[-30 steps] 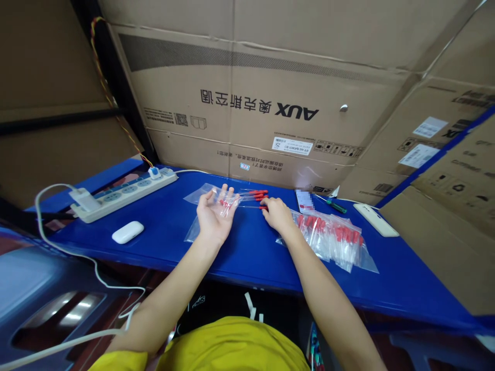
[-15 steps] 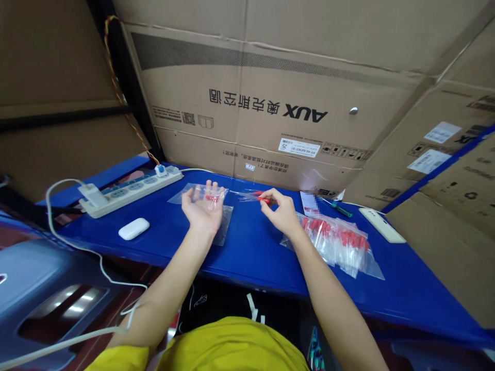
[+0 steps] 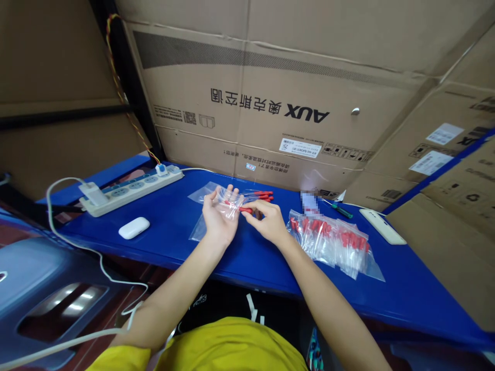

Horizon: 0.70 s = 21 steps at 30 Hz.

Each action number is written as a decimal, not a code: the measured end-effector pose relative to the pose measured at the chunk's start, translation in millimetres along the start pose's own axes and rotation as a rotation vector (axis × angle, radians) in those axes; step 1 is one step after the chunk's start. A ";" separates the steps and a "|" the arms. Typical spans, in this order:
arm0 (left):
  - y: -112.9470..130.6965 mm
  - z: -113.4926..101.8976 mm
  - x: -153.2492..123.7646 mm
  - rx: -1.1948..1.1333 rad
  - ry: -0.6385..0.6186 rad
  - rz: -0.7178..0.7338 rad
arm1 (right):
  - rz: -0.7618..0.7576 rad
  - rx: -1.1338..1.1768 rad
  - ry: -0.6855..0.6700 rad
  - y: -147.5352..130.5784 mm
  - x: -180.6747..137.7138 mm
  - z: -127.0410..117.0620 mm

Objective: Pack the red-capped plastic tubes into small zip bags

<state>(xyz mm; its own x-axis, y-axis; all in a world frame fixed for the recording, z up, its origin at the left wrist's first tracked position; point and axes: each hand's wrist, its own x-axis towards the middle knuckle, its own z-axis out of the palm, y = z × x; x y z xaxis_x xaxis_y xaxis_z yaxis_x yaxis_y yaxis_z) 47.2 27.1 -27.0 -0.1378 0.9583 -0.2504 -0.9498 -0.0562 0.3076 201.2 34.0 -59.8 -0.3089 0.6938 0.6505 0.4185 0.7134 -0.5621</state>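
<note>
My left hand (image 3: pixel 221 219), palm up, holds a clear plastic bag (image 3: pixel 233 205) between thumb and fingers; something red shows through it. My right hand (image 3: pixel 266 220) pinches a slim red-handled piece (image 3: pixel 245 209) right beside the bag, its far end pointing toward the left palm. Whether that end is inside the bag I cannot tell. Just behind lie several more red-handled pieces (image 3: pixel 266 196) on the blue table. Another clear bag (image 3: pixel 199 229) lies flat under my left hand. To the right of my right hand is a row of filled clear bags (image 3: pixel 323 239) with red ends inside.
A white power strip (image 3: pixel 131 191) and a white earbud case (image 3: pixel 133 228) are on the left of the blue table (image 3: pixel 255 268). A green-handled screwdriver (image 3: pixel 342 210) and a pale phone (image 3: pixel 382 225) lie at the right. Cardboard (image 3: pixel 247 67) walls the back.
My right hand has moved left with a red-handled piece up to the bag. My left hand has shifted right with the bag. Several red-handled pieces now show on the table behind.
</note>
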 end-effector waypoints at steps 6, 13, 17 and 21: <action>-12.4 -4.0 -5.3 0.042 -0.033 -0.062 | -0.031 -0.014 -0.061 -7.5 -1.2 5.6; -12.3 -4.1 -6.3 0.037 -0.034 -0.074 | 0.011 0.044 -0.027 -5.0 -2.8 11.5; -12.6 -5.6 -5.1 0.042 -0.047 -0.102 | 0.003 0.023 -0.009 -5.5 -2.3 12.0; -12.0 -6.1 -4.6 0.049 -0.049 -0.098 | -0.002 0.030 -0.018 -8.8 -1.7 11.6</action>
<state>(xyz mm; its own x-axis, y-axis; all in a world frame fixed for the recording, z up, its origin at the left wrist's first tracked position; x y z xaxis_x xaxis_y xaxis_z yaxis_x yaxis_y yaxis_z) 57.5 21.7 -35.1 -0.0304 0.9710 -0.2370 -0.9429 0.0508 0.3291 188.2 27.7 -61.9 -0.3254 0.6935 0.6427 0.3921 0.7175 -0.5757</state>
